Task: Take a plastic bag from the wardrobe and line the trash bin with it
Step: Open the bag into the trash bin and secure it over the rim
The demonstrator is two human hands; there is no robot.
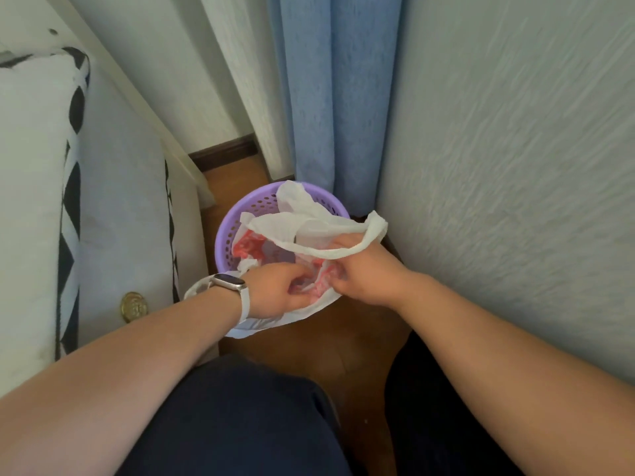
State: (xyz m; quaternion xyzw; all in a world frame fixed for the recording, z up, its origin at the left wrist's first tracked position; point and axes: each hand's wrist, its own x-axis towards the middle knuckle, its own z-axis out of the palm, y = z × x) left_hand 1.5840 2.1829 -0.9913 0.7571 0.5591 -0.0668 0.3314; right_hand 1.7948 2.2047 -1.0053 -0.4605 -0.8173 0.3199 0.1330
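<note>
A round purple perforated trash bin (240, 214) stands on the wooden floor in a narrow gap. A white plastic bag (309, 228) with red print lies partly inside it, its handles draped over the rim. My left hand (278, 290), with a white watch on the wrist, pinches the bag's near edge over the bin's front rim. My right hand (364, 273) grips the bag beside it, with one handle looped over its fingers. The bin's near rim is hidden by the bag and my hands.
A white bed or sofa with black-patterned cushions (68, 207) borders the left. A blue curtain (333, 97) hangs behind the bin, a pale textured wall (515, 166) stands at the right. A gold coin-like object (134, 306) lies at the left. My dark trousers (240, 424) fill the bottom.
</note>
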